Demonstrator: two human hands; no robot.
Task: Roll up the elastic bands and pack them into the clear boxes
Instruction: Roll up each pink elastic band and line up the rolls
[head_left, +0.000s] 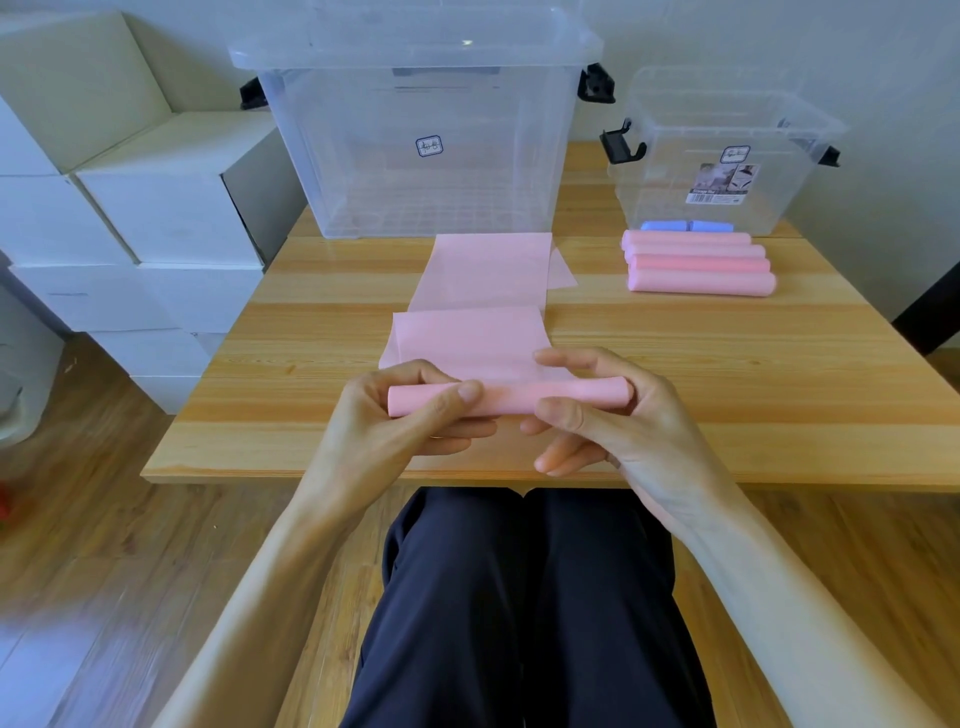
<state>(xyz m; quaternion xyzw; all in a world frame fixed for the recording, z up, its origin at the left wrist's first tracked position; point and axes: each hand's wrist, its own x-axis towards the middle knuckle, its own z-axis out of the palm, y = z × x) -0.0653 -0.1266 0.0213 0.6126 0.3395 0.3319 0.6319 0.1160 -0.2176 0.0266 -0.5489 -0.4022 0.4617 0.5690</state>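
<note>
Pink band roll (511, 400) lay crosswise near the tabletop (779, 364) front edge, left hand (395, 426) and right hand (602, 415) pinching its ends (loose tail ran away toward the boxes).

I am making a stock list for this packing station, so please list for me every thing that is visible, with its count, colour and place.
Pink band being rolled: 1, pink, near table edge; its unrolled tail runs toward the large box.
Finished pink rolls: 4, pink, side by side in front of the small box.
Blue rolls: 2 as far as I can tell, blue, behind the pink rolls, at the small box.
Large clear box: 1, clear, lid on, back centre of table.
Small clear box: 1, clear, no lid, back right.
Table: 1, light wood.
Cardboard boxes: several, white, stacked left of the table.
Left hand: grips the roll's left end.
Right hand: grips the roll's right end.
</note>
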